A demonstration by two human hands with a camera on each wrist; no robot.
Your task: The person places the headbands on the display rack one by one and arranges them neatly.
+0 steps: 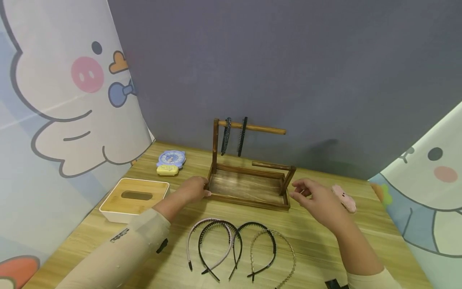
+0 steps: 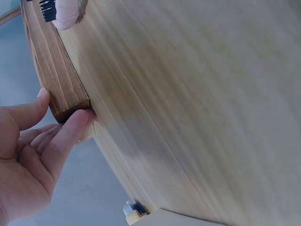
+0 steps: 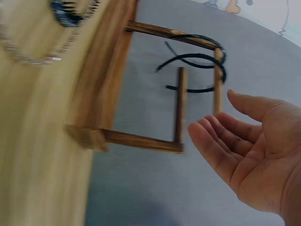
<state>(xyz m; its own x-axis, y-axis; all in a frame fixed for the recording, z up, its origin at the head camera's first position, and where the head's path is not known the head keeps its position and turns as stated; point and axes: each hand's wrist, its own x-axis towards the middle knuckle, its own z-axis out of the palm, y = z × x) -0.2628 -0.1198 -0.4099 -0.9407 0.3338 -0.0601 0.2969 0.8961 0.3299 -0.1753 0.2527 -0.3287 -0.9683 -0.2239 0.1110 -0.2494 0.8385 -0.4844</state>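
A brown wooden headband rack point(image 1: 249, 206) stands on the table, with a tray base, a tall bar on the left post and a lower bar at the right. Two dark headbands, one glittery point(image 1: 225, 136) and one toothed point(image 1: 242, 136), hang from the tall bar. My left hand point(image 1: 195, 189) grips the tray's left end, thumb and fingers around its corner point(image 2: 70, 101) in the left wrist view. Beside the right end my right hand point(image 1: 317, 200) hovers, fingers loosely bent and holding nothing; a gap separates it from the rack in the right wrist view.
In front of the rack lie a pink headband point(image 1: 188, 245), two black headbands point(image 1: 199, 245) point(image 1: 274, 245) and a beaded one point(image 1: 294, 257), partly overlapping. A tissue box point(image 1: 119, 214) is at left, near a blue clock point(image 1: 172, 157) and yellow case point(image 1: 167, 170). A pink fluffy item point(image 1: 344, 198) lies right.
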